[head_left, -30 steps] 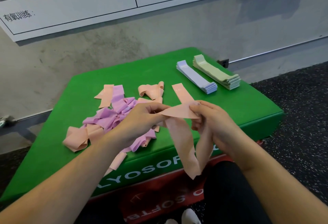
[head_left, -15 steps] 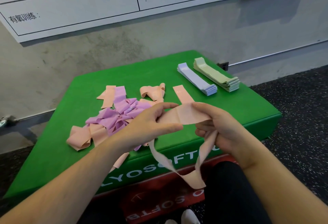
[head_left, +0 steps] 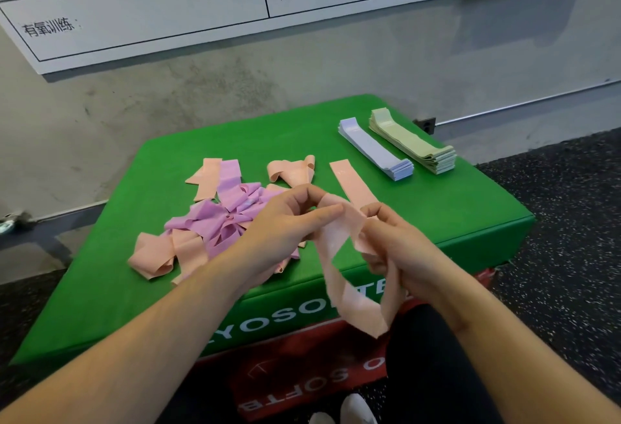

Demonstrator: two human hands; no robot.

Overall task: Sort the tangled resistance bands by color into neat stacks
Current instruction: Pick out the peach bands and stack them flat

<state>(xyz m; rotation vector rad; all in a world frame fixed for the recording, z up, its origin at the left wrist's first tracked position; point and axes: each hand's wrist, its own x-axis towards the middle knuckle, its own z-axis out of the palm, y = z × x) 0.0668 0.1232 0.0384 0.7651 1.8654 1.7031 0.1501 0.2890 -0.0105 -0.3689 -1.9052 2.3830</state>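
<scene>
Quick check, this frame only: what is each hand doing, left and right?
Left hand: pinches the top of the peach elastic loop band.
Right hand: grips the same band, which hangs below both hands.

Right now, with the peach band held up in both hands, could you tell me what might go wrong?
The peach band hangs twisted below the left hand and right hand; laid down so, it may not sit flat on the lone peach strip. Its loop hangs off the green box edge and might snag.
</scene>
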